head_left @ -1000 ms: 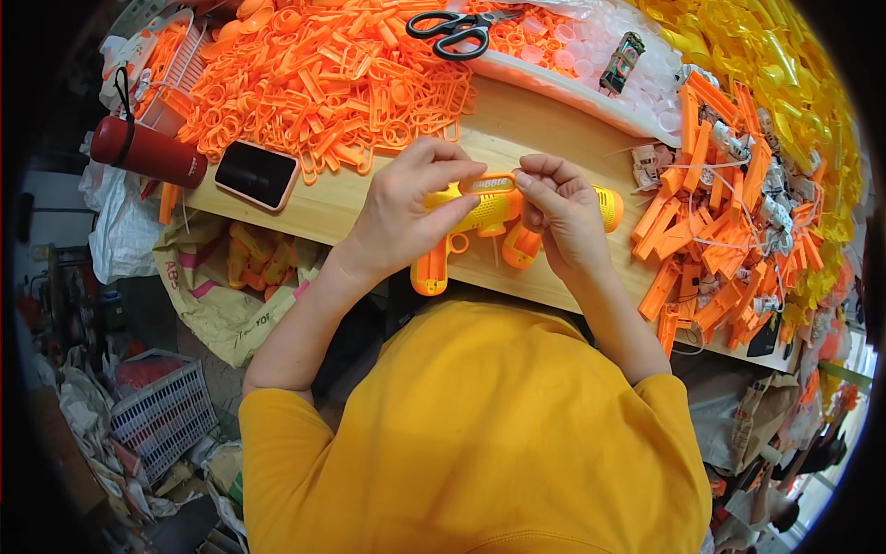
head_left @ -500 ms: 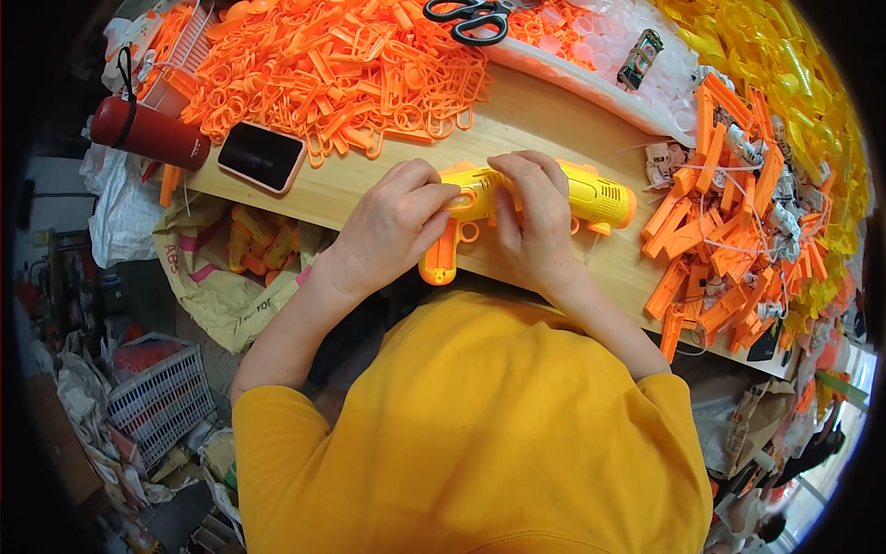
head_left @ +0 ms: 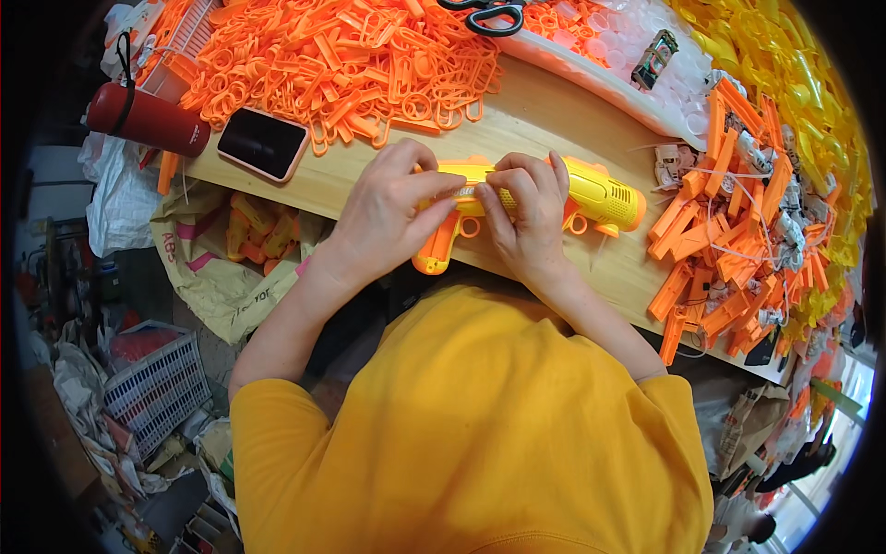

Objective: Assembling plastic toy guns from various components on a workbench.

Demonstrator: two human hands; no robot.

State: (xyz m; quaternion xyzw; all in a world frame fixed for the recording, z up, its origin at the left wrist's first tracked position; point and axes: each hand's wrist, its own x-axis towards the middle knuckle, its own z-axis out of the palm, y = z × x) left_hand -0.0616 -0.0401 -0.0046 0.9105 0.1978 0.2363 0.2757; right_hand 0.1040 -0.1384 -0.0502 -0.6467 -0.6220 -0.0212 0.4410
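A yellow toy gun (head_left: 604, 201) with an orange grip (head_left: 437, 246) lies across the front of the table, its barrel pointing right. My left hand (head_left: 383, 210) is closed at the gun's rear, above the grip, with thumb and fingertips pinched against the body. At the middle of the gun, my right hand (head_left: 532, 210) is closed too, its thumb and fingers gripping the body. The fingertips of both hands nearly meet over the gun's slotted side. Any small part between them is hidden by the fingers.
Orange plastic parts (head_left: 341, 69) are heaped at the back left, near a phone (head_left: 263, 144) and a red bottle (head_left: 148, 120). Scissors (head_left: 494, 17) rest by a white tray (head_left: 591, 74). Wired orange parts (head_left: 720, 231) pile up at right, yellow pieces (head_left: 738, 46) behind. A sack (head_left: 208, 277) stands lower left.
My left fingers have shifted along the gun's rear and the orange ring-shaped piece at their tips no longer shows. My right hand has moved slightly down and left. The gun's barrel sits slightly farther right.
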